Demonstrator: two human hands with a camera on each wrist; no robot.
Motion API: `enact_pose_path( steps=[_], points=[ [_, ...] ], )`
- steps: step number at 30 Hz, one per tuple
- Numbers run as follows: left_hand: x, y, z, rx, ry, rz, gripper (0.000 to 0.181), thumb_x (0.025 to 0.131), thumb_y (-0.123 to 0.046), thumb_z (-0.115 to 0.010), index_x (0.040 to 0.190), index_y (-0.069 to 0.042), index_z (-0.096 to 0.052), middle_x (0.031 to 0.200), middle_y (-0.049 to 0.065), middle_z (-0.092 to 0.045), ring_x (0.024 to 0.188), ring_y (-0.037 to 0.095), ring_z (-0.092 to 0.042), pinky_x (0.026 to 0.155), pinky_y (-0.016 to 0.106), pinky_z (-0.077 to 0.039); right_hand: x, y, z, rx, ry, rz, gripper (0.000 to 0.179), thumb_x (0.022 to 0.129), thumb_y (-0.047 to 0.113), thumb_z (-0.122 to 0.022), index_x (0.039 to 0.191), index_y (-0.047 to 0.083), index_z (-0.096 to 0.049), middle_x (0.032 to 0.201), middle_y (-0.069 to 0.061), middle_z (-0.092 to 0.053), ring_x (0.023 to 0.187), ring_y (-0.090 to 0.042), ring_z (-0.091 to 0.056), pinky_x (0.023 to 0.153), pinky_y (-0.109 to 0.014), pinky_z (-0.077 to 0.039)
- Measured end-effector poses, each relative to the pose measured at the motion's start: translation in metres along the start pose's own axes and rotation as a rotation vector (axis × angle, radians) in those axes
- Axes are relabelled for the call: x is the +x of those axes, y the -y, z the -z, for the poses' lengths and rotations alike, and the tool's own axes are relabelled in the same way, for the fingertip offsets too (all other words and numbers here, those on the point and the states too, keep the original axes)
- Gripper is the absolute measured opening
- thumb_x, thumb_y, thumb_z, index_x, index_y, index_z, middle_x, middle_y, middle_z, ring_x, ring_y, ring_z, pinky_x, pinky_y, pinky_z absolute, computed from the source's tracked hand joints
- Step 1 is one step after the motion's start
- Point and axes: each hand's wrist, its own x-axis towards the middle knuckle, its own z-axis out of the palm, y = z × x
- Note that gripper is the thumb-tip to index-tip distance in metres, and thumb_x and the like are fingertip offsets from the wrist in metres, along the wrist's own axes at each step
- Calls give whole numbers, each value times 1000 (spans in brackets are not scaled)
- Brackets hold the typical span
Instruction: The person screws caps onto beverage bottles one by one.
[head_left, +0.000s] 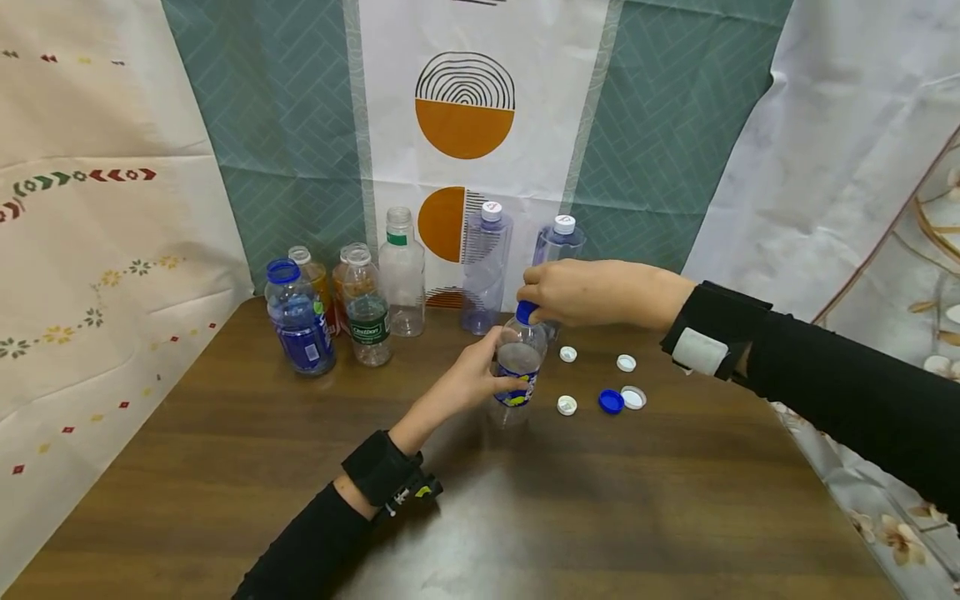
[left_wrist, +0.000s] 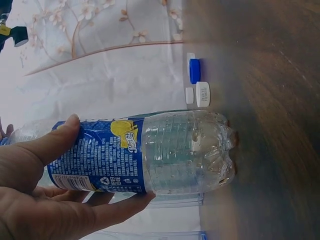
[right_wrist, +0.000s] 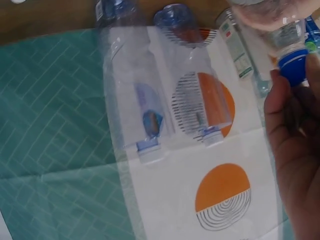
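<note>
A clear plastic bottle with a blue and yellow label (head_left: 516, 390) stands upright on the wooden table in the head view. My left hand (head_left: 476, 371) grips it around the label. In the left wrist view the thumb and fingers wrap the label (left_wrist: 100, 160), and the bottle's lower part (left_wrist: 182, 152) looks empty. On the bottle's neck sits a blue cap (head_left: 527, 312), which my right hand (head_left: 573, 292) pinches from above. The right wrist view shows thumb and fingertips at the sides of that cap (right_wrist: 293, 67).
Right of the bottle lie several white caps (head_left: 567, 406) and a blue cap (head_left: 611, 402). Behind stand two tall bluish bottles (head_left: 483, 275) with white caps. Several uncapped bottles stand at the back left, among them a blue-labelled one (head_left: 303, 333) and a green-labelled one (head_left: 369, 325).
</note>
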Motion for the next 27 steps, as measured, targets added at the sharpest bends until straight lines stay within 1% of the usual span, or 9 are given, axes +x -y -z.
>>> enact_pose_path(
  steps=[3, 6, 8, 10, 12, 14, 22, 25, 27],
  points=[
    [1, -2, 1, 13, -8, -25, 64, 85, -12, -84, 134, -6, -44, 130, 17, -61, 120, 31, -60, 102, 45, -52, 1, 1, 2, -3, 5, -38, 24, 100, 17, -66, 109, -5, -67, 89, -12, -63, 76, -21, -61, 72, -34, -59],
    [1, -3, 2, 8, 10, -14, 64, 86, -11, -83, 135, -6, -43, 132, 18, -60, 122, 32, -59, 102, 47, -52, 0, 2, 2, 55, -15, -66, 24, 99, 17, -68, 112, -3, -68, 95, -13, -66, 82, -23, -65, 75, -36, -60],
    [0, -3, 3, 1, 31, -8, 63, 86, -11, -83, 135, -7, -43, 133, 18, -59, 123, 33, -59, 101, 48, -52, -3, 1, 0, 114, -44, -58, 23, 97, 15, -70, 114, -1, -69, 99, -12, -67, 86, -22, -65, 77, -37, -60],
    [-1, -2, 3, 2, 49, -5, 63, 87, -11, -82, 135, -8, -42, 135, 18, -59, 124, 33, -59, 100, 48, -52, -5, 0, -2, 154, -73, -27, 22, 96, 12, -71, 115, 1, -69, 99, -10, -67, 86, -20, -65, 77, -36, -60],
    [-2, -1, 3, 2, 49, -8, 62, 87, -12, -82, 136, -8, -43, 135, 19, -58, 124, 33, -58, 100, 48, -52, -5, 0, -4, 166, -95, -4, 21, 96, 11, -71, 115, 2, -68, 98, -9, -65, 84, -19, -63, 76, -35, -59],
    [-2, 1, 1, 2, 38, -5, 62, 87, -12, -82, 135, -7, -43, 135, 18, -59, 123, 33, -59, 100, 48, -52, -4, 0, -7, 162, -100, -8, 21, 96, 11, -70, 115, 2, -68, 96, -8, -63, 82, -18, -62, 74, -34, -59],
    [-2, 2, -1, 29, -20, -35, 61, 86, -14, -83, 131, -6, -43, 129, 17, -61, 119, 30, -61, 100, 45, -52, 2, 6, -6, 155, -84, -141, 22, 97, 14, -69, 114, -1, -69, 96, -12, -65, 82, -21, -64, 74, -35, -60],
    [-1, 1, -3, 37, -39, -29, 63, 85, -14, -84, 130, -6, -42, 128, 19, -61, 117, 31, -61, 99, 46, -52, 5, 10, -5, 155, -83, -188, 23, 97, 15, -70, 114, -2, -70, 97, -13, -66, 82, -21, -65, 75, -35, -60],
    [-1, 0, -6, 32, -49, -31, 64, 85, -14, -85, 130, -5, -41, 127, 20, -61, 116, 32, -62, 99, 46, -52, 4, 11, -5, 174, -83, -214, 24, 98, 16, -69, 114, -1, -70, 98, -13, -67, 83, -22, -66, 75, -35, -60]
  ],
)
